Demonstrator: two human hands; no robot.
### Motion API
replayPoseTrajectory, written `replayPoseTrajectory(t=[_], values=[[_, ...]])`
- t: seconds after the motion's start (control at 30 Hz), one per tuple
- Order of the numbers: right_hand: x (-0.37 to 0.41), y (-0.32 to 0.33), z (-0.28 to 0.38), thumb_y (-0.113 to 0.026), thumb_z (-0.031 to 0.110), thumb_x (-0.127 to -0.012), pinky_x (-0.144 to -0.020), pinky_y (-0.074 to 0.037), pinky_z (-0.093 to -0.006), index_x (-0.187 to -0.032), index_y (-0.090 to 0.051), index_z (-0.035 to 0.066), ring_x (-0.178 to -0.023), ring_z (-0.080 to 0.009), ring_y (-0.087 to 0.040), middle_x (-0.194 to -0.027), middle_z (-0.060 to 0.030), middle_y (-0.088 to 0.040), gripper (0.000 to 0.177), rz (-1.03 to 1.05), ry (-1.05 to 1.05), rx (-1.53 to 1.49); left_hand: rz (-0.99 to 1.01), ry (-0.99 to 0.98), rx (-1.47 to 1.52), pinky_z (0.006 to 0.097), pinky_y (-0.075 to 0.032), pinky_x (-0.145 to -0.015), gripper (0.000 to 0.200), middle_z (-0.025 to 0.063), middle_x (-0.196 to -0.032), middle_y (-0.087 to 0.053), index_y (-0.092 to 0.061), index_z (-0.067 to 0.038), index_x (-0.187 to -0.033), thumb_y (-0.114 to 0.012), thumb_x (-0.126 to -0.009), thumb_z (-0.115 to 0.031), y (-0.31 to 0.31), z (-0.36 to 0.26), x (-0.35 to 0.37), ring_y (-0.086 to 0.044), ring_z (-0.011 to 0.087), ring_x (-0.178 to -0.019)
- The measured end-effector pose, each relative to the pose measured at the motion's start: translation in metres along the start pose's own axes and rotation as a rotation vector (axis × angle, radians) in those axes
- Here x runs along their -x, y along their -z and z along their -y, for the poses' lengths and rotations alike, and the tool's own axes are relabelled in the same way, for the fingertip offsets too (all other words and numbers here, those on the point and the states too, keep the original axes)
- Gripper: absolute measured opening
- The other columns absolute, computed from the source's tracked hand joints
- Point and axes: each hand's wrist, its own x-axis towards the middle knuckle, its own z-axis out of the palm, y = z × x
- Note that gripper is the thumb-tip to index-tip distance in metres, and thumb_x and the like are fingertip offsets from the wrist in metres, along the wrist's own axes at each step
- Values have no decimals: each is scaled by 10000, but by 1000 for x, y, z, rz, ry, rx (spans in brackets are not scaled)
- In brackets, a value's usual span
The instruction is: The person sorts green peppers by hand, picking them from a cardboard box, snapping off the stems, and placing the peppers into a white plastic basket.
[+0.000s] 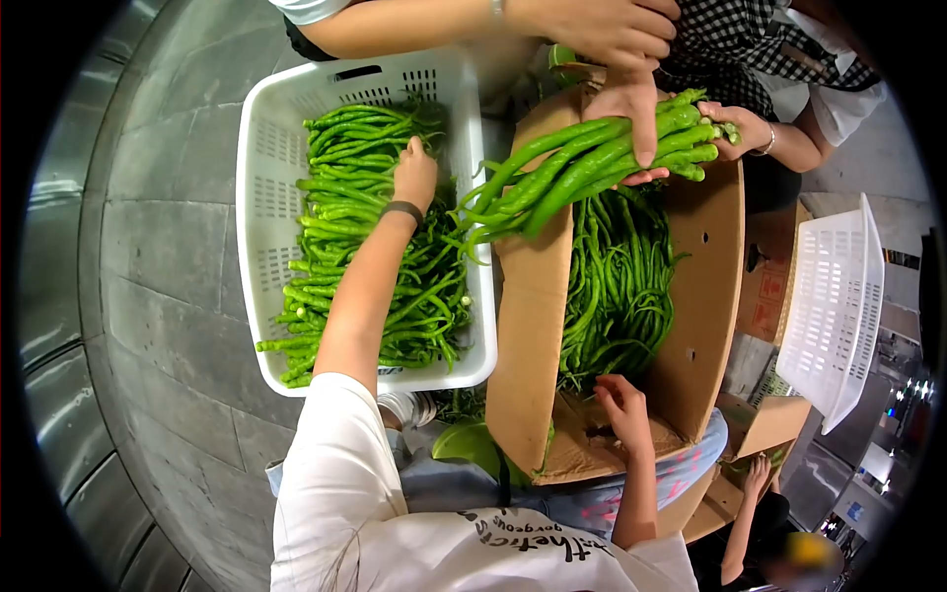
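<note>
My left hand (415, 178), a dark band on its wrist, reaches into the white plastic crate (258, 197). Its fingers are closed and touch the long green chili peppers (340, 222) laid in rows there; anything pinched between them is hidden. Over the near end of the cardboard box (528, 345), my right hand (624, 412) has its fingers loosely bent and apart, holding nothing. Close to it, more green chili peppers (617, 286) fill the bottom of the box. A co-worker's hands hold a large bunch of green chili peppers (592, 163) above the box's far side.
Another person's forearm (414, 28) crosses the far edge of the crate. A white basket (837, 306) stands tilted at right. Below it, a hand (758, 476) reaches toward another cardboard box (774, 424). Grey floor tiles (168, 266) lie left of the crate.
</note>
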Motion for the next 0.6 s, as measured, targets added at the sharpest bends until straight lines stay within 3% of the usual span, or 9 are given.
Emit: replayPoseTrajectory(t=[0.07, 0.13, 0.2, 0.23, 0.27, 0.37, 0.4, 0.47, 0.6], values=[[0, 0, -1, -595, 89, -861, -654, -482, -272, -1002, -609, -24, -701, -150, -614, -798, -114, -659, 181, 5, 3, 13, 105, 111, 207, 433, -548, -690, 79, 201, -1128, -403, -612, 77, -769, -569, -750, 14, 8, 6, -1, -546, 367, -906], [0, 0, -1, -594, 87, -862, -651, -481, -270, -1002, -608, -26, -698, -148, -613, -794, -112, -658, 181, 11, 8, 27, 122, 135, 256, 451, -534, -713, 93, 245, -1132, -467, -615, 67, -763, -580, -747, -18, 5, 14, -5, -566, 394, -900], [-5, 0, -10, -594, 85, -861, -651, -482, -269, -1004, -609, -24, -707, -148, -617, -793, -109, -658, 180, 71, -30, -118, 134, 149, 373, 445, -519, -731, 130, 272, -1011, -562, -617, 52, -762, -598, -750, -76, 5, 27, -12, -600, 399, -847], [-8, 1, -7, -594, 83, -860, -651, -482, -269, -1005, -610, -22, -711, -148, -619, -793, -108, -658, 180, 100, -51, -191, -8, 100, 483, 432, -509, -703, 164, 244, -837, -616, -628, 23, -774, -618, -767, -141, 15, 31, -8, -617, 386, -786], [-15, 7, -3, -606, 87, -848, -655, -484, -271, -998, -617, -11, -712, -146, -623, -790, -97, -659, 179, 137, -46, -129, 3, 131, 570, 417, -501, -648, 174, 194, -754, -627, -633, -8, -800, -633, -790, -182, 26, 34, -6, -625, 350, -736], [-53, 16, -2, -638, 113, -814, -681, -495, -286, -992, -619, 3, -736, -161, -635, -807, -103, -667, 211, 46, 132, 41, -81, 184, 865, 366, -492, -593, 196, 143, -697, -641, -617, -40, -846, -639, -829, -234, 64, 42, 13, -629, 301, -621], [-72, 15, -7, -655, 132, -797, -688, -498, -291, -988, -620, 6, -743, -171, -640, -817, -108, -672, 231, -13, 200, 27, -98, 159, 893, 261, -480, -536, 181, 74, -669, -639, -576, -18, -888, -627, -870, -191, 78, 46, 25, -610, 104, -568], [-114, 13, -8, -681, 166, -764, -724, -503, -344, -1018, -594, 2, -818, -257, -642, -920, -158, -658, 315, -92, 138, 111, -120, 131, 920, 252, -467, -524, 184, 63, -647, -624, -570, -9, -888, -625, -873, -183, 107, 50, 52, -588, 103, -536], [-186, -21, -49, -726, 188, -712, -820, -474, -454, -1129, -446, -54, -941, -419, -568, -1039, -263, -570, 558, -374, 326, 437, 45, 64, 802, 241, -387, -465, 144, 31, -575, -550, -550, 2, -863, -612, -874, -127, 187, 46, 139, -480, 78, -483]])
